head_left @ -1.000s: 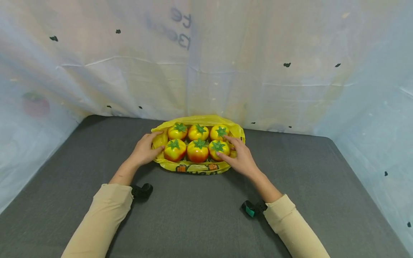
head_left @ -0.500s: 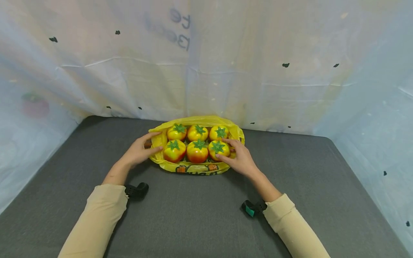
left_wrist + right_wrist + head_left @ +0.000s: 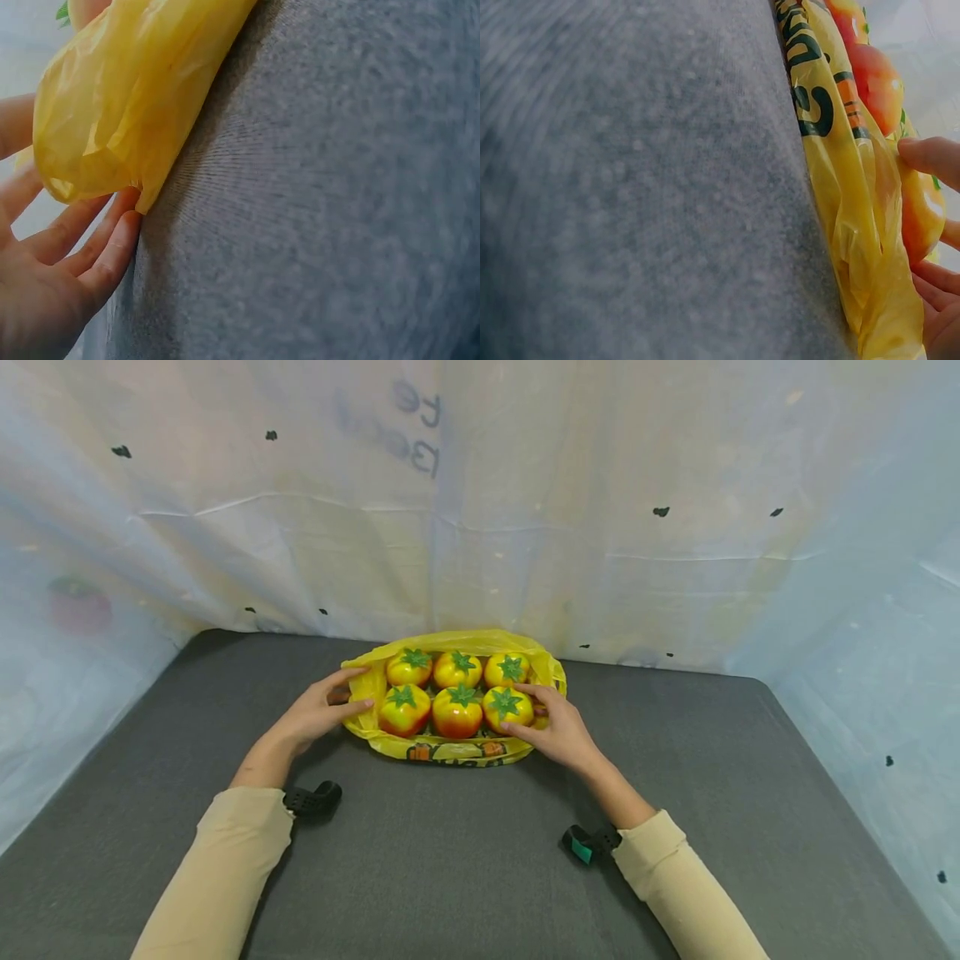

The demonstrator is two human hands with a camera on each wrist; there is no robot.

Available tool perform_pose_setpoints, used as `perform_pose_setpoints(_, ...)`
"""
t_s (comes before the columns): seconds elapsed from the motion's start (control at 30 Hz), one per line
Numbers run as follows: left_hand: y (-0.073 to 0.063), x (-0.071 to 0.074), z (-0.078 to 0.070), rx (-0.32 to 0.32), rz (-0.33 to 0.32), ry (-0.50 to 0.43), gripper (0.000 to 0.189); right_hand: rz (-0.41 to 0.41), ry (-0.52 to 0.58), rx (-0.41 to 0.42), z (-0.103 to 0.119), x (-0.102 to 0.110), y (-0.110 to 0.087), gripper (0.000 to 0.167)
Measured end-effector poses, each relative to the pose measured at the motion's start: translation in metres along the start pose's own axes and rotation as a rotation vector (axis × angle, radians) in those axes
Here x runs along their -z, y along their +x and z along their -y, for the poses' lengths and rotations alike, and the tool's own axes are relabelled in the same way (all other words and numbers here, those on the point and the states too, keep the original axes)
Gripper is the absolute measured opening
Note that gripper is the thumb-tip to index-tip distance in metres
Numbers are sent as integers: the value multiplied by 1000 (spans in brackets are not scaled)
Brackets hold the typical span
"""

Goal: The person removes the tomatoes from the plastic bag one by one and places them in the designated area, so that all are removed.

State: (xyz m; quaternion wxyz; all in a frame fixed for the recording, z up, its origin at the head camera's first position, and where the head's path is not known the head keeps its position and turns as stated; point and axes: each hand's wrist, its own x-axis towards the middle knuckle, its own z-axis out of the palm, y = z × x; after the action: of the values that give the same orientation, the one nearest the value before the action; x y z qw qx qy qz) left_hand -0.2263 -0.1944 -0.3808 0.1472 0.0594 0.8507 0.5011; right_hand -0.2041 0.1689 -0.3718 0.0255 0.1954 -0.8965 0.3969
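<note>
In the head view, an opened yellow plastic bag (image 3: 450,639) holds several glossy yellow-red tomatoes (image 3: 457,712) with green star-shaped tops, set in two rows. My left hand (image 3: 311,710) is at the bag's left end, thumb and index spread over its rim. In the left wrist view, fairly straight fingers (image 3: 112,255) touch the outside of the yellow plastic (image 3: 120,112). My right hand (image 3: 558,727) holds the front-right tomato (image 3: 507,706), thumb on its near side and index along its far side. The right wrist view shows the thumb (image 3: 930,156) against that tomato (image 3: 919,217).
A dark grey cloth-covered table (image 3: 450,852) lies under the bag. Pale plastic sheeting (image 3: 510,527) with dark marks hangs behind the table and at both sides. Black straps with small devices sit on both wrists, below beige sleeves (image 3: 247,827).
My left hand has moved left, and the bag's left rim has spread outward with it. The right hand has stayed nearly in place at the front-right tomato.
</note>
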Motion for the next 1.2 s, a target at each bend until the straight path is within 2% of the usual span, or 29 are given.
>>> perform_pose_setpoints(0.4,2,-2,-3,-23,-2,25,73,0,8,-21,-3,2,0,61)
perform_pose_setpoints(0.7,2,-4,-5,-31,0,43,74,-12,69,-103,-1,8,0,61)
perform_pose_setpoints(1.2,1,-4,-2,-35,-3,40,72,-56,89,-148,7,23,-4,62)
